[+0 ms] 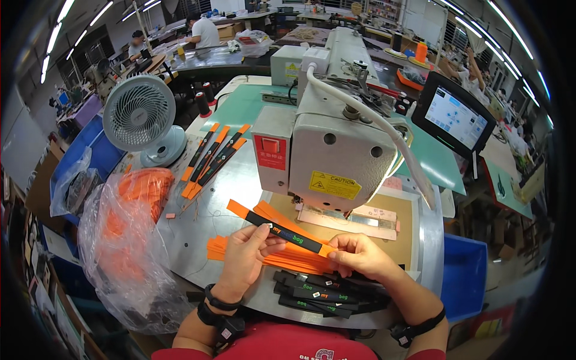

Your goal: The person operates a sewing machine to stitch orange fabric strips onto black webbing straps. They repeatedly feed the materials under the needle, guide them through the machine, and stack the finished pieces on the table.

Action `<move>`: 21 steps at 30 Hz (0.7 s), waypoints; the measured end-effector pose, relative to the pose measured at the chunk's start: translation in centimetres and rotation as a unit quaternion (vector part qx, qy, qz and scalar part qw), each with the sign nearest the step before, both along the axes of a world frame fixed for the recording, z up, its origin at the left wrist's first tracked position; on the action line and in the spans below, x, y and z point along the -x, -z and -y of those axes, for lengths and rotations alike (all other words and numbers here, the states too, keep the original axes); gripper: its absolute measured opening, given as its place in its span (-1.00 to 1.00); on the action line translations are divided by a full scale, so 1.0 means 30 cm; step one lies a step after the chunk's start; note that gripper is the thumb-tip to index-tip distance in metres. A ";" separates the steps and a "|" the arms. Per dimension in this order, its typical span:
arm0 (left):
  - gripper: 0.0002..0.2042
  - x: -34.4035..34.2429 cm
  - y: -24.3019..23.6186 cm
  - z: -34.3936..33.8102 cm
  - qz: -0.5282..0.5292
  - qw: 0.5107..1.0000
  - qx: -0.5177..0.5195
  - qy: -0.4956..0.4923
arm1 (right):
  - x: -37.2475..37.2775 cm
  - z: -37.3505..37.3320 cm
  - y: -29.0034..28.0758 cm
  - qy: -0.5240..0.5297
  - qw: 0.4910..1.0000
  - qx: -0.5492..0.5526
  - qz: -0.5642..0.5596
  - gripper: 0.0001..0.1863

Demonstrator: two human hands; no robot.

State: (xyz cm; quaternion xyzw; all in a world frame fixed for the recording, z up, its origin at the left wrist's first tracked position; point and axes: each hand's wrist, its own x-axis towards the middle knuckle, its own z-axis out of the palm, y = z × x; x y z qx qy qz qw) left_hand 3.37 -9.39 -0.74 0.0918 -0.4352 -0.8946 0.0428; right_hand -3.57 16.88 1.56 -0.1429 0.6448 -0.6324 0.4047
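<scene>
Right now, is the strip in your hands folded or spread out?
Spread out: the orange and black strip runs straight, held by the left hand and right hand, its black middle and both orange ends showing.

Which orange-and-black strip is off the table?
The strip pinched by left hand and right hand; the other orange-and-black strips lie near the fan.

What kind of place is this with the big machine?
Probably a sewing workshop: there's what looks like a big sewing machine, an orange thread cone and a pile of black strips.
</scene>
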 end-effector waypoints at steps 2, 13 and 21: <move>-0.81 -0.001 0.004 -0.003 0.001 1.000 0.003 0.006 | -0.001 0.008 -0.012 -0.002 1.000 0.004 0.000 -0.75; -0.78 -0.006 0.008 -0.016 0.006 0.999 0.030 0.035 | 0.008 -0.002 0.024 0.033 0.999 -0.002 0.026 -0.77; -0.76 -0.016 0.021 0.002 -0.061 0.997 0.028 -0.030 | 0.033 -0.014 0.030 0.035 0.996 -0.007 0.083 -0.80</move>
